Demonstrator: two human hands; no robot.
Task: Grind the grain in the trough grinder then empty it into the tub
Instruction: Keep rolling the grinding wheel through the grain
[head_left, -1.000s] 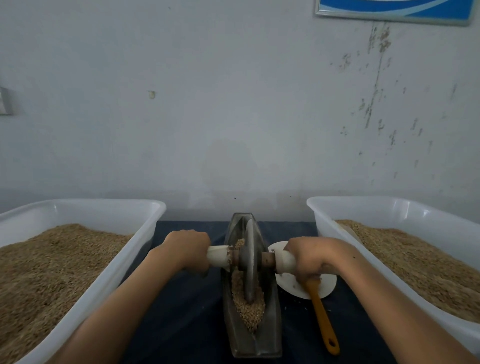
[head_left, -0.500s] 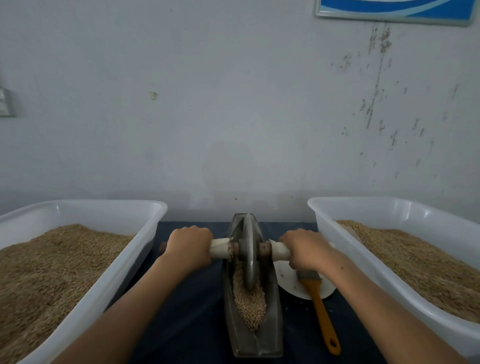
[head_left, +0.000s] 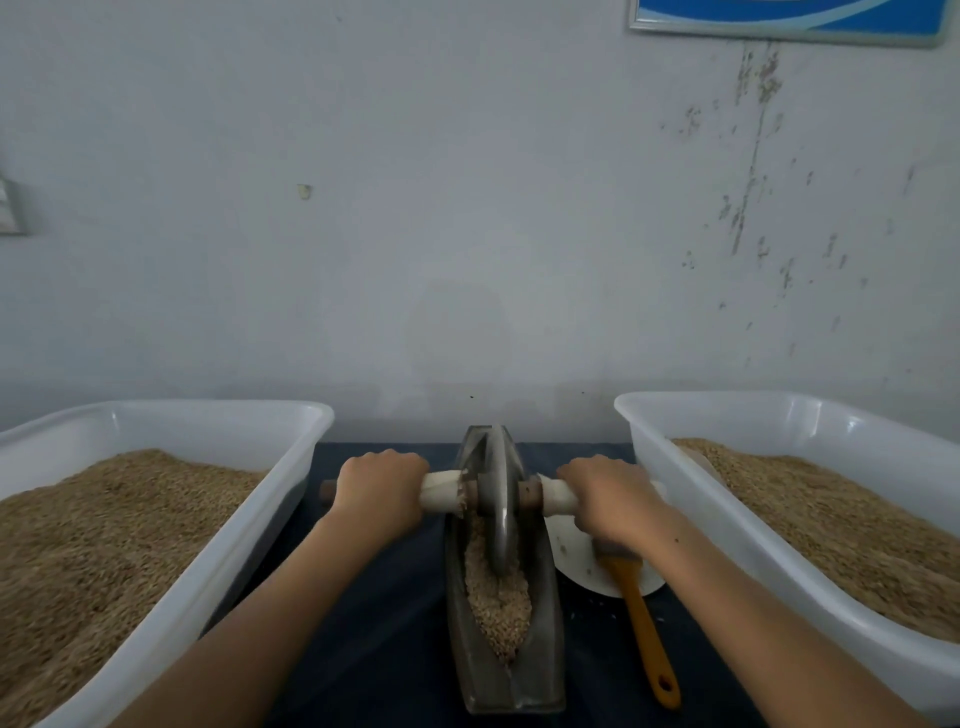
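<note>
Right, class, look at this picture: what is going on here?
A person is grinding grain. The left hand and right hand each grip one end of the axle handle of a metal wheel, which stands in the trough grinder, towards its far end. Grain lies in the trough. A white tub of grain sits on each side. A brush rests on a white plate.

A pale grey wall (head_left: 415, 208), flaked and stained in a streak down its right side, fills the background, with a blue framed sign (head_left: 784, 18) at its top right, a small fixture (head_left: 9, 208) at the left edge, and a dark-blue-covered table (head_left: 384, 597) below.
</note>
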